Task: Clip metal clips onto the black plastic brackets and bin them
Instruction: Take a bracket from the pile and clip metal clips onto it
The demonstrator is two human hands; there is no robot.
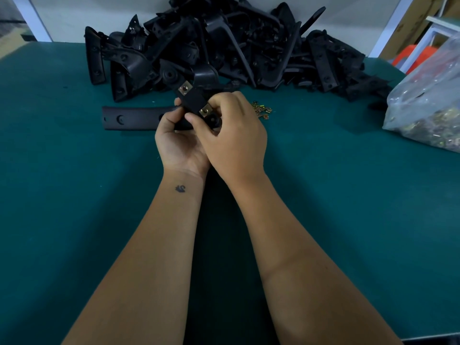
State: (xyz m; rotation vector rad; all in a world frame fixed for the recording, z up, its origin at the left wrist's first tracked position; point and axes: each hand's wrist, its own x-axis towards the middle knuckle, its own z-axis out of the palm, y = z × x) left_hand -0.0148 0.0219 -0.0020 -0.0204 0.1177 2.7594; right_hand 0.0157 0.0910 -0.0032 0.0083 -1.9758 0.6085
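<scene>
Both hands hold one black plastic bracket (193, 99) above the green table. My left hand (178, 140) grips it from below and the left. My right hand (234, 135) curls over its right end, thumb beside a brass metal clip (205, 111) seated on the bracket. A second clip (184, 89) sits on the bracket's far end. The bracket's long arm (132, 118) reaches left just over the table. A few loose brass clips (262, 110) lie right of my hands.
A big heap of black brackets (224, 46) fills the back of the green table (74, 195). A clear plastic bag of brass clips (428, 105) lies at the right edge. White frame posts and an orange object stand behind it.
</scene>
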